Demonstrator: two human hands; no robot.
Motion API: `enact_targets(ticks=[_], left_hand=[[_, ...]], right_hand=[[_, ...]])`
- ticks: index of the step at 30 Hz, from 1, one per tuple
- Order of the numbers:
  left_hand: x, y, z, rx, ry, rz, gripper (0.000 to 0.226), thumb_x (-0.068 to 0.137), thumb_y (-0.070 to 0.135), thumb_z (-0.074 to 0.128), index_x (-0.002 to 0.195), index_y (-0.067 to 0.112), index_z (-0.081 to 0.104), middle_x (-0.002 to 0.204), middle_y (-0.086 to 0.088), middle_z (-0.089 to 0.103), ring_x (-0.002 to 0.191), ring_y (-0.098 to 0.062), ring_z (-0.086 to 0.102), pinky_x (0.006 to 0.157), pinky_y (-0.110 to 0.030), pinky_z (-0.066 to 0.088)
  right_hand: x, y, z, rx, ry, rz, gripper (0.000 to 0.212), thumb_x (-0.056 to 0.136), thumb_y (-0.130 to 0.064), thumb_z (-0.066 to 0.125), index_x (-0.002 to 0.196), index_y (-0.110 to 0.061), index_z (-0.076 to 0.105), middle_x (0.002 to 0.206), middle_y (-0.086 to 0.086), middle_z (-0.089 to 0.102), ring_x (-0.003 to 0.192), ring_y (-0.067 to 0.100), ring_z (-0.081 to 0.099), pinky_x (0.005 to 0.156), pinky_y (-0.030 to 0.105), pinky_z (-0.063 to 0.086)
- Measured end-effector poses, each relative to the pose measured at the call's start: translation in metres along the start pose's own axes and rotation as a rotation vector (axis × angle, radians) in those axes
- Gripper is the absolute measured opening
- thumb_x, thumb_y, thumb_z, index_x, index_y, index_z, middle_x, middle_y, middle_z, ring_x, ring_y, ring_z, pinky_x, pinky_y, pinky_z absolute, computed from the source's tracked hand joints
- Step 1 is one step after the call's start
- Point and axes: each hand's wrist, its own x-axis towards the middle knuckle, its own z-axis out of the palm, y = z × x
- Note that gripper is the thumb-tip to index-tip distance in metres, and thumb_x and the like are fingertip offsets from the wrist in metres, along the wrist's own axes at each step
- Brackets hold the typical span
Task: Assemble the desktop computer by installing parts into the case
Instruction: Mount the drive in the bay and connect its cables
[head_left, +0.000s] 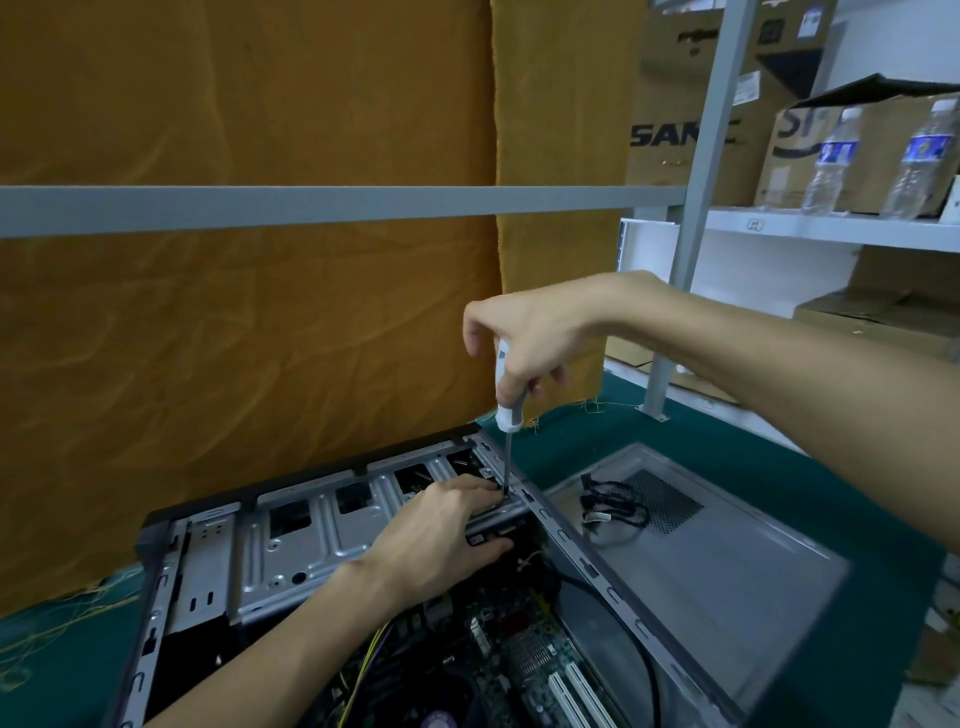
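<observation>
So we're somewhere mid-build by the look of it: the case (270, 561) lies on its side at 6 o'clock on the green table (727, 452), the motherboard (524, 660) is already sitting inside with some cables (374, 654) run to it, and we're now on a screw at the far corner of the metal drive cage (311, 540), around 12 o'clock of the case. Our right hand (524, 338) is wrapped around the white handle of the screwdriver (506, 410), shaft pointing almost straight down, tip at the bracket. Our left hand (447, 540) is pressed on the cage right beside the tip, fingers curled, steadying something we can't make out. Still left, we'd guess: the loose black cable (618, 506) lying on the side panel (717, 561) at 3 o'clock, and that panel itself. Room-wise it's tight: the case rail runs just right of the shaft, the orange cloth (260, 312) hangs close behind, but there's plenty of space above.
</observation>
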Motion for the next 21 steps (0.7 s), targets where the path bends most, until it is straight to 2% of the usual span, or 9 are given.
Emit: enact_targets(ticks=[2,3,5,8,10,12,16,19,21], left_hand=[[0.0002,-0.0005,0.0004,0.005,0.002,0.002,0.065,0.091,0.059,0.063,0.145,0.023,0.055,0.15,0.01,0.05,0.131,-0.008,0.053,0.107,-0.029,0.047],[0.0002,-0.0008,0.0007,0.008,0.007,0.002,0.066,0.091,0.059,0.063,0.145,0.023,0.055,0.149,0.01,0.051,0.13,-0.008,0.053,0.107,-0.029,0.047],[0.0,-0.0008,0.0006,0.007,0.01,0.001,0.066,0.091,0.059,0.063,0.145,0.023,0.055,0.149,0.01,0.052,0.13,-0.008,0.054,0.107,-0.029,0.048],[0.0003,-0.0009,0.001,0.002,0.013,0.006,0.066,0.09,0.059,0.064,0.145,0.023,0.056,0.149,0.01,0.052,0.13,-0.007,0.054,0.107,-0.029,0.048],[0.0009,-0.0012,0.0006,0.0,0.012,0.003,0.066,0.09,0.059,0.064,0.145,0.022,0.056,0.149,0.01,0.052,0.129,-0.008,0.054,0.107,-0.03,0.048],[0.0008,-0.0008,0.0003,-0.003,0.014,0.001,0.066,0.09,0.059,0.065,0.144,0.022,0.056,0.148,0.01,0.052,0.129,-0.008,0.055,0.107,-0.031,0.048],[0.0001,-0.0004,0.0003,-0.004,0.01,0.004,0.066,0.09,0.059,0.064,0.145,0.022,0.055,0.149,0.009,0.052,0.13,-0.008,0.054,0.107,-0.032,0.048],[0.0003,-0.0006,0.0004,-0.003,0.021,-0.004,0.066,0.09,0.06,0.064,0.144,0.023,0.056,0.149,0.01,0.052,0.13,-0.008,0.054,0.107,-0.031,0.048],[0.0001,0.0,0.0001,-0.004,0.017,-0.001,0.066,0.09,0.06,0.064,0.144,0.023,0.056,0.148,0.01,0.052,0.13,-0.008,0.054,0.108,-0.03,0.048]], right_hand=[[0.003,-0.0013,0.0037,-0.089,0.078,0.004,0.029,0.101,-0.035,0.063,0.108,-0.007,0.057,0.073,0.01,0.075,0.055,0.022,0.073,0.047,0.03,0.057],[0.0044,-0.0019,0.0051,-0.158,0.113,0.023,0.037,0.104,-0.042,0.056,0.102,-0.005,0.06,0.067,0.008,0.074,0.052,0.022,0.072,0.048,0.03,0.057],[0.0053,0.0012,0.0047,-0.132,0.094,0.03,0.035,0.099,-0.044,0.063,0.11,-0.012,0.055,0.077,0.006,0.074,0.059,0.021,0.073,0.048,0.029,0.056],[0.0011,0.0046,-0.0019,0.016,-0.015,0.017,0.045,0.089,-0.021,0.078,0.122,-0.014,0.048,0.09,0.009,0.072,0.068,0.02,0.073,0.049,0.026,0.056],[0.0032,0.0037,0.0035,-0.008,0.057,0.005,0.033,0.097,-0.031,0.07,0.114,-0.005,0.058,0.077,0.01,0.075,0.058,0.021,0.073,0.045,0.025,0.053],[0.0069,0.0039,0.0059,-0.053,0.118,0.016,0.042,0.099,-0.045,0.063,0.107,-0.004,0.061,0.073,0.01,0.075,0.053,0.022,0.072,0.043,0.024,0.052],[0.0027,0.0002,-0.0004,0.045,0.018,0.001,0.037,0.093,-0.023,0.075,0.118,-0.015,0.049,0.084,0.011,0.075,0.059,0.019,0.073,0.046,0.026,0.054],[0.0071,-0.0046,0.0041,-0.11,0.115,0.027,0.037,0.101,-0.042,0.061,0.107,-0.006,0.06,0.07,0.01,0.075,0.053,0.023,0.072,0.043,0.025,0.053],[0.0061,-0.005,0.0021,-0.097,0.069,0.027,0.036,0.096,-0.041,0.069,0.115,-0.013,0.055,0.084,0.008,0.074,0.063,0.021,0.074,0.047,0.025,0.054]])
